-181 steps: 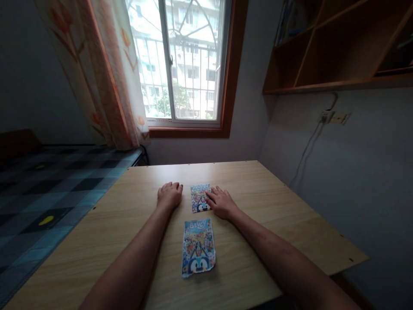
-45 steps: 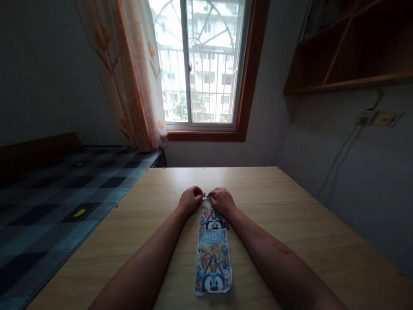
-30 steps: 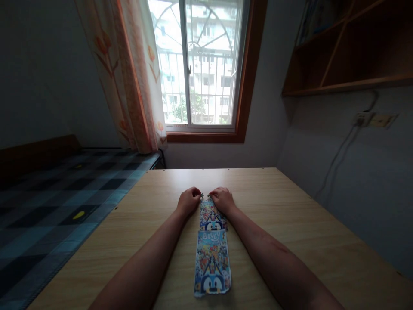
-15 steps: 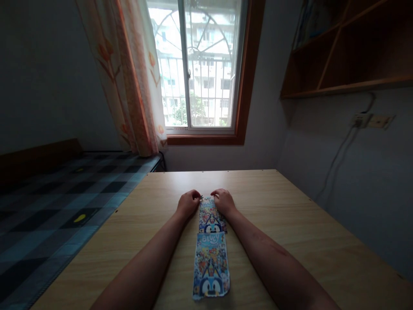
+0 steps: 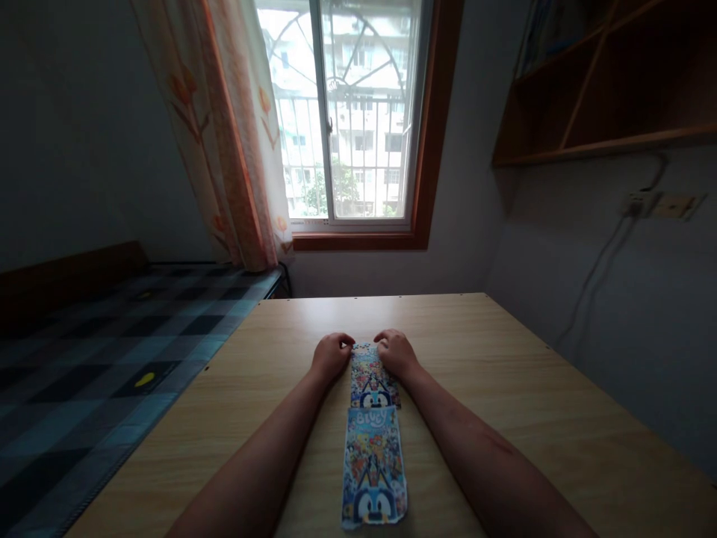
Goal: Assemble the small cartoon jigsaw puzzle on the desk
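Note:
A jigsaw puzzle [image 5: 370,373], mostly assembled, lies on the table with a blue cartoon dog face at its near end and an uneven, notched far edge. At its far left corner, the bent fingertips of my left hand [image 5: 331,356] are closed on a small puzzle piece, mostly hidden by the fingers. My right hand [image 5: 397,354] rests over the far right edge, its curled fingers holding the puzzle there. Just nearer to me is a paper picture sheet [image 5: 373,463] with the same design, lettered "BLUEY", its bottom edge ragged.
The pale wooden table [image 5: 482,418] reaches toward a wall with a window [image 5: 364,149]. A bed with a checked cover [image 5: 112,359] stands along the left, below a flowered curtain [image 5: 229,149]. On the right are a wall shelf [image 5: 594,149] and a socket with a cable [image 5: 635,203].
My left fingertips have moved in against the puzzle's far left corner, and the piece seen beside them is now mostly covered. The right hand stays at the far right edge. The view has shifted slightly.

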A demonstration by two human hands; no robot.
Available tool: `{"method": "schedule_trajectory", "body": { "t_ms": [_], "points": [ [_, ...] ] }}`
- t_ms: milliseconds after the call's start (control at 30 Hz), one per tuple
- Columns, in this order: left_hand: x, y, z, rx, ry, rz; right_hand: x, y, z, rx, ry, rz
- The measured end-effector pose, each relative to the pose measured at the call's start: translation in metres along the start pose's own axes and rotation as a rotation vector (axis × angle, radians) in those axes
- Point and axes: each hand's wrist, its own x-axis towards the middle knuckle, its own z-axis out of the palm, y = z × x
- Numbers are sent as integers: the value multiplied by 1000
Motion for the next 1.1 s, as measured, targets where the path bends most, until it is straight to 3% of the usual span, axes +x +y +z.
{"method": "schedule_trajectory", "body": {
  "t_ms": [367,733,1100],
  "points": [
    [-1,1,-4,-18,10,-4,1,0,2,37,-3,-12],
    [-5,1,-7,-75,-20,-44,3,0,4,121,3,64],
    [-9,2,-11,-136,-14,-70,-2,-9,-5,13,-50,31]
  ]
}}
